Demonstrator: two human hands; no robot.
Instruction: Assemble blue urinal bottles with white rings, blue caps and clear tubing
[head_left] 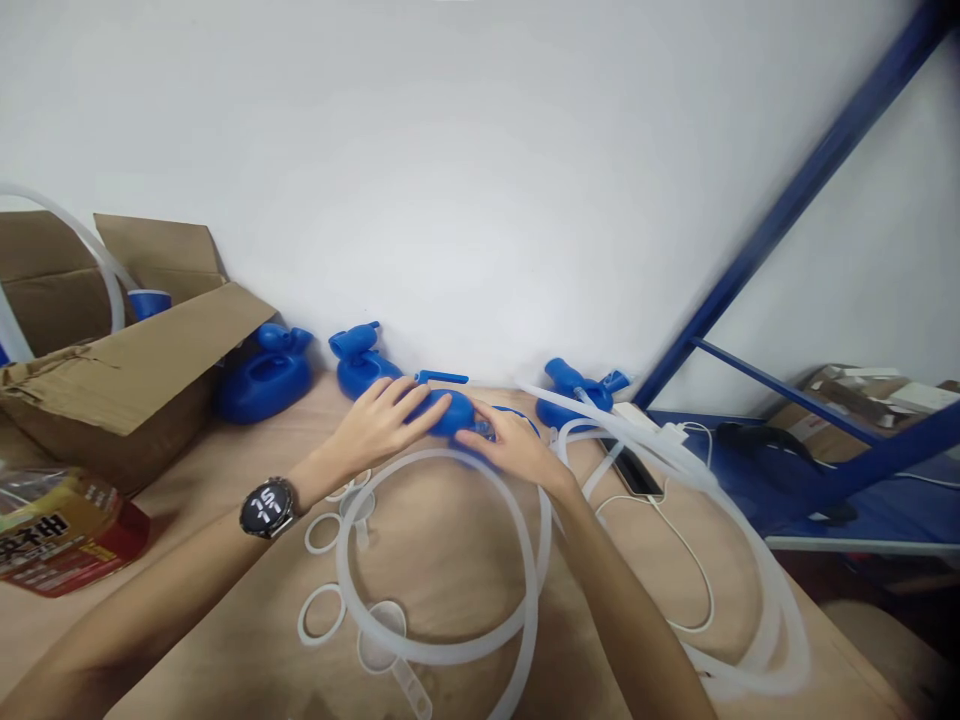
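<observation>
A blue plastic urinal bottle [446,412] lies on the table between my hands. My left hand [381,418], below a wrist with a dark watch [268,507], wraps over its left part. My right hand [516,445] grips its right end, with thumb and fingers around a clear fitting [484,430]. A coiled milky-white hose [435,655] lies in front of both hands. White rings [321,614] and round caps with straps [382,635] lie to the left and inside the coil. The bottle's underside and part of its neck are hidden by my fingers.
More blue bottles stand along the wall: one left [266,385], another [367,370] beside my left hand, and one right [574,395]. An open cardboard box [142,350], a red-labelled container [71,535], a phone [634,468] with white cable, and a blue metal frame [787,190] surround the work area.
</observation>
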